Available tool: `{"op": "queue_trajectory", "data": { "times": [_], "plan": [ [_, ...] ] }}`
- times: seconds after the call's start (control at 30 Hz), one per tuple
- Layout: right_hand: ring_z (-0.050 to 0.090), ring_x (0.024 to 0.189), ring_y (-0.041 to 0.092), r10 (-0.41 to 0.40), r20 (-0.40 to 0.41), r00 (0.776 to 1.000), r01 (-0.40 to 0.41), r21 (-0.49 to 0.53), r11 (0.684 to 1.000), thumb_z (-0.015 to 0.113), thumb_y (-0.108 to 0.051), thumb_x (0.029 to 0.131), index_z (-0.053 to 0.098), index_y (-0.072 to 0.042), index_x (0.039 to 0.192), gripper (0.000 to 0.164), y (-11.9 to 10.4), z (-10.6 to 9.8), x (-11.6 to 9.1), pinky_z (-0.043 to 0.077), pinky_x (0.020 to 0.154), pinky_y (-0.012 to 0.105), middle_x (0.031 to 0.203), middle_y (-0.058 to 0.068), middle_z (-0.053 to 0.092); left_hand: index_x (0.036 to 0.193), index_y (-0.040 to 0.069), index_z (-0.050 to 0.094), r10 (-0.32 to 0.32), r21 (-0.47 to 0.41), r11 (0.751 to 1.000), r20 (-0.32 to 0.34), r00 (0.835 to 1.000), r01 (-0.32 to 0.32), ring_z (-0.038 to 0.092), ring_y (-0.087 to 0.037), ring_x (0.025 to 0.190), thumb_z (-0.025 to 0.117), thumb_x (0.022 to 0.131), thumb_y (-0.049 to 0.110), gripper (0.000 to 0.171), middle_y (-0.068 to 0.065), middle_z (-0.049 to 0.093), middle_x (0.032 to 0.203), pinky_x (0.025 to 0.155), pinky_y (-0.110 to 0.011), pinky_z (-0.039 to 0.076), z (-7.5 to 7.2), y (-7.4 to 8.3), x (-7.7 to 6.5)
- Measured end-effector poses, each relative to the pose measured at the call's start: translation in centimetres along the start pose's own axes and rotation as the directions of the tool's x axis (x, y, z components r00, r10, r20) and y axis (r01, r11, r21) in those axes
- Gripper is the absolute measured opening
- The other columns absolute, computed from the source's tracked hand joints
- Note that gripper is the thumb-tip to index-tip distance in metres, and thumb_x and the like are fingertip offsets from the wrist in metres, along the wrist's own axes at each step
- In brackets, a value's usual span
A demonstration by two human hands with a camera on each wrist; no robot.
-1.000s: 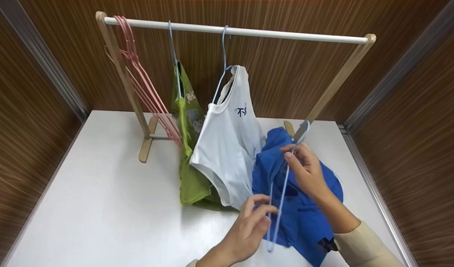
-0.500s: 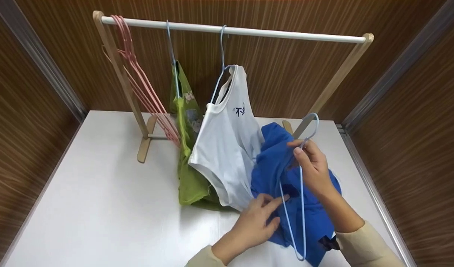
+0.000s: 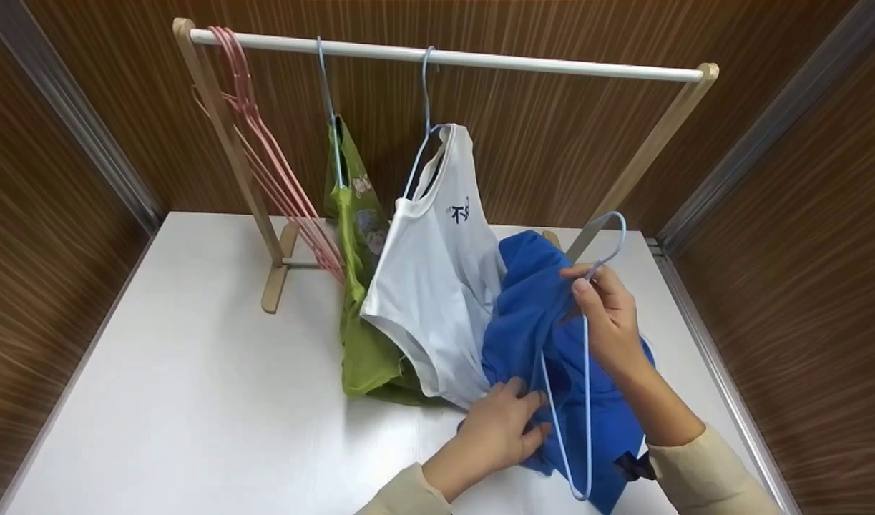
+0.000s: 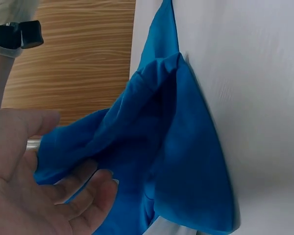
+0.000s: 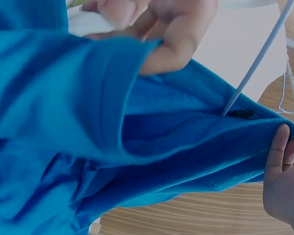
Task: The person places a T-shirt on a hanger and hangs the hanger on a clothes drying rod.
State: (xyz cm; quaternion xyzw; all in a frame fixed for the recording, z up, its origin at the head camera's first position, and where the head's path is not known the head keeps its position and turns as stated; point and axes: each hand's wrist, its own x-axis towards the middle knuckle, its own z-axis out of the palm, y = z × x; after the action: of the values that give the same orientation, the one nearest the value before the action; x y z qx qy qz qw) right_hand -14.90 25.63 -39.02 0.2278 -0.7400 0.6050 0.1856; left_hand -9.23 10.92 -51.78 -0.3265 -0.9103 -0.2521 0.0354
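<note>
My right hand (image 3: pixel 609 315) pinches a light blue clothes hanger (image 3: pixel 587 400) just below its hook, which points up to the right. The hanger's lower part overlaps a crumpled blue garment (image 3: pixel 523 315) on the table. In the right wrist view, my right hand (image 5: pixel 284 171) is also at the garment's edge (image 5: pixel 264 110), with the hanger wire (image 5: pixel 259 56) dipping into the cloth. My left hand (image 3: pixel 498 429) touches the garment's near left part. Close up in the left wrist view, its loose fingers (image 4: pixel 90 205) lie against the blue cloth (image 4: pixel 137 132), thumb apart.
A rack with a white rail (image 3: pixel 551 66) and wooden legs (image 3: pixel 652 150) stands at the back. Pink hangers (image 3: pixel 280 157), a green garment (image 3: pixel 365 336) and a white sleeveless top (image 3: pixel 437 286) hang from it. Wood-patterned walls (image 3: pixel 802 272) enclose the white table (image 3: pixel 194 400).
My right hand has moved right with the hanger, whose hook has swung right. My left hand has left the hanger's side and come down onto the blue garment.
</note>
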Motion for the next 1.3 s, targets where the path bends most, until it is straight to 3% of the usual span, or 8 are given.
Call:
{"op": "queue_trajectory", "data": {
  "times": [0.1,0.2,0.33,0.43,0.67,0.87,1.1,1.3],
  "plan": [
    [0.049,0.083,0.024,-0.013,-0.018,1.000,0.012,-0.020,1.000,0.036,0.004,0.094,0.053,0.012,0.110,0.024,0.2,-0.1,0.3,0.044,0.068,0.027,0.095,0.025,0.049,0.102,0.029,0.061,0.033,-0.003,0.999,-0.027,0.999,-0.033,0.049,-0.014,0.077,0.056,0.085,0.046,0.025,0.004,0.050,0.092,0.053,-0.028,0.042,-0.3,0.1,-0.7],
    [0.050,0.076,0.023,-0.023,-0.041,0.999,0.022,-0.024,0.999,0.037,0.003,0.094,0.053,0.012,0.110,0.024,0.5,-0.2,0.6,0.045,0.064,0.026,0.090,0.022,0.049,0.100,0.030,0.061,0.076,-0.011,0.997,-0.092,0.993,-0.077,0.050,-0.013,0.076,0.056,0.084,0.049,0.026,0.004,0.050,0.091,0.052,-0.026,0.041,-0.6,0.4,-1.4],
    [0.050,0.080,0.025,-0.034,-0.096,0.995,0.031,-0.032,0.999,0.038,0.001,0.094,0.053,0.012,0.110,0.024,0.8,-0.3,1.0,0.044,0.065,0.026,0.094,0.022,0.051,0.097,0.027,0.061,0.134,-0.022,0.990,-0.222,0.966,-0.142,0.050,-0.011,0.073,0.057,0.083,0.052,0.029,0.005,0.050,0.088,0.053,-0.024,0.041,-1.2,0.9,-2.4],
    [0.048,0.090,0.026,-0.043,-0.139,0.989,0.037,-0.048,0.998,0.039,-0.001,0.095,0.053,0.013,0.109,0.024,1.0,-0.4,1.4,0.040,0.073,0.028,0.104,0.024,0.051,0.096,0.025,0.060,0.155,-0.064,0.982,-0.279,0.948,-0.179,0.049,-0.007,0.072,0.056,0.085,0.050,0.027,0.006,0.048,0.086,0.056,-0.021,0.042,-1.8,1.3,-2.9],
    [0.048,0.078,0.024,-0.012,-0.196,0.981,0.010,-0.013,1.000,0.039,-0.003,0.096,0.051,0.014,0.110,0.025,1.4,-0.8,1.9,0.042,0.062,0.024,0.100,0.029,0.046,0.095,0.023,0.058,0.203,-0.214,0.938,-0.302,0.931,-0.274,0.044,0.001,0.069,0.057,0.089,0.037,0.015,0.009,0.047,0.087,0.060,-0.010,0.037,-3.0,1.6,-3.8],
    [0.051,0.078,0.025,-0.007,-0.242,0.970,0.011,0.014,1.000,0.041,-0.002,0.095,0.051,0.015,0.109,0.024,1.9,-1.3,2.0,0.043,0.065,0.025,0.101,0.030,0.046,0.085,0.019,0.054,0.213,-0.262,0.908,-0.385,0.898,-0.327,0.039,-0.001,0.063,0.059,0.089,0.032,0.014,0.006,0.042,0.083,0.057,-0.010,0.034,-3.9,2.0,-4.5],
    [0.049,0.088,0.027,-0.044,-0.308,0.950,0.031,-0.047,0.998,0.043,-0.003,0.094,0.052,0.016,0.106,0.024,2.4,-1.5,2.3,0.041,0.074,0.025,0.101,0.030,0.048,0.096,0.019,0.061,0.202,-0.346,0.862,-0.437,0.876,-0.371,0.043,0.001,0.069,0.061,0.088,0.028,0.012,0.005,0.046,0.090,0.063,-0.008,0.038,-4.5,2.4,-5.1],
    [0.048,0.082,0.022,-0.058,-0.354,0.933,0.025,-0.095,0.995,0.045,-0.003,0.093,0.052,0.018,0.102,0.024,3.0,-1.7,2.4,0.040,0.067,0.022,0.098,0.028,0.050,0.102,0.020,0.060,0.202,-0.377,0.832,-0.475,0.856,-0.406,0.041,0.001,0.068,0.061,0.088,0.024,0.014,0.003,0.045,0.092,0.062,-0.006,0.036,-5.2,2.5,-5.2]
  ]
}}
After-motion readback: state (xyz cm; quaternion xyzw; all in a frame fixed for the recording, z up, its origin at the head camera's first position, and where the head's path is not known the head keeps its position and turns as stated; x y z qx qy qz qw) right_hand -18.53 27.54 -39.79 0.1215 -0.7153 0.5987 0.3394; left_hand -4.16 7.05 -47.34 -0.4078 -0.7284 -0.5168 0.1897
